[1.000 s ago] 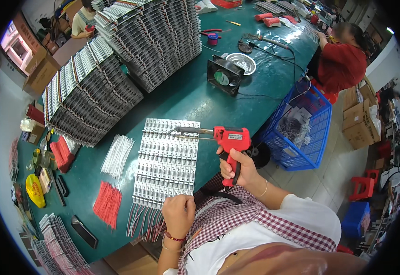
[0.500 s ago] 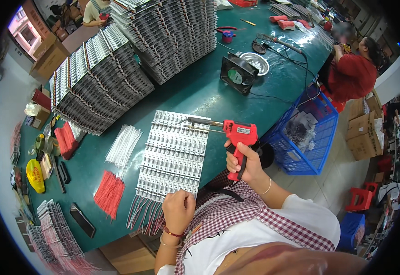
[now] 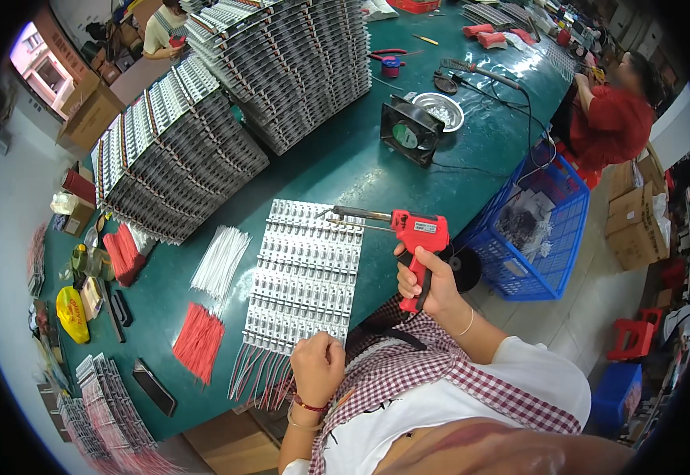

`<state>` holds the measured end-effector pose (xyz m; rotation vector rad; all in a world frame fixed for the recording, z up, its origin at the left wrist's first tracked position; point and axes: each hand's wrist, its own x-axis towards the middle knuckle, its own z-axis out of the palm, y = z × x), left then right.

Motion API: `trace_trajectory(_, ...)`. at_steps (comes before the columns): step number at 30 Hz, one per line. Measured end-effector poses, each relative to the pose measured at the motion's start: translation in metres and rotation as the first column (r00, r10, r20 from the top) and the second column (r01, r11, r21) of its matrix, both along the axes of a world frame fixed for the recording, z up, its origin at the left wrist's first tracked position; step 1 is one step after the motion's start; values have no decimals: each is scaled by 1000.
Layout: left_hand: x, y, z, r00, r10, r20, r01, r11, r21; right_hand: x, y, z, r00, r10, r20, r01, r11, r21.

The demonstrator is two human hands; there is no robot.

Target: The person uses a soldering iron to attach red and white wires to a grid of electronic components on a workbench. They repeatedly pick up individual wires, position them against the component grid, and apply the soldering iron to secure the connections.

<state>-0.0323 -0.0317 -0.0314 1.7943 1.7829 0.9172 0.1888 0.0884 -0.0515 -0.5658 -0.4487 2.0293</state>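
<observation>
My right hand (image 3: 432, 283) is wrapped round the handle of a red soldering gun (image 3: 422, 231). Its long metal tip points left, over the upper rows of a panel of silvery module strips (image 3: 301, 273) lying on the green table. At the panel's near right corner rests my left hand (image 3: 318, 366), fingers curled in; what they hold, if anything, is hidden. Red, white and dark wires (image 3: 254, 372) trail from the panel's near edge beside it. Left of the panel lie a bundle of white wires (image 3: 220, 261) and a bundle of red wires (image 3: 199, 342).
Tall stacks of similar panels (image 3: 282, 71) rise at the back left. A black fan (image 3: 410, 131) and a metal bowl (image 3: 449, 111) stand beyond the panel. A blue crate (image 3: 547, 273) is at the right. A phone (image 3: 153, 386) lies near left. A person in red (image 3: 610, 119) sits far right.
The whole view has shifted slightly. The soldering gun stays in my right hand with its tip over the panel's far rows, and my left hand keeps its place at the near corner.
</observation>
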Motion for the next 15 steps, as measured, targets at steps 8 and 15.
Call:
trace_trajectory(8, 0, -2, -10, 979, -36, -199, 37, 999, 1, 3, -2, -1, 1000, -12, -23, 12, 1000, 8)
trace_trajectory(15, 18, -17, -28, 827, -128, -548, 29, 982, -186, 7, -4, 0, 999, -19, -32, 19, 1000, -13)
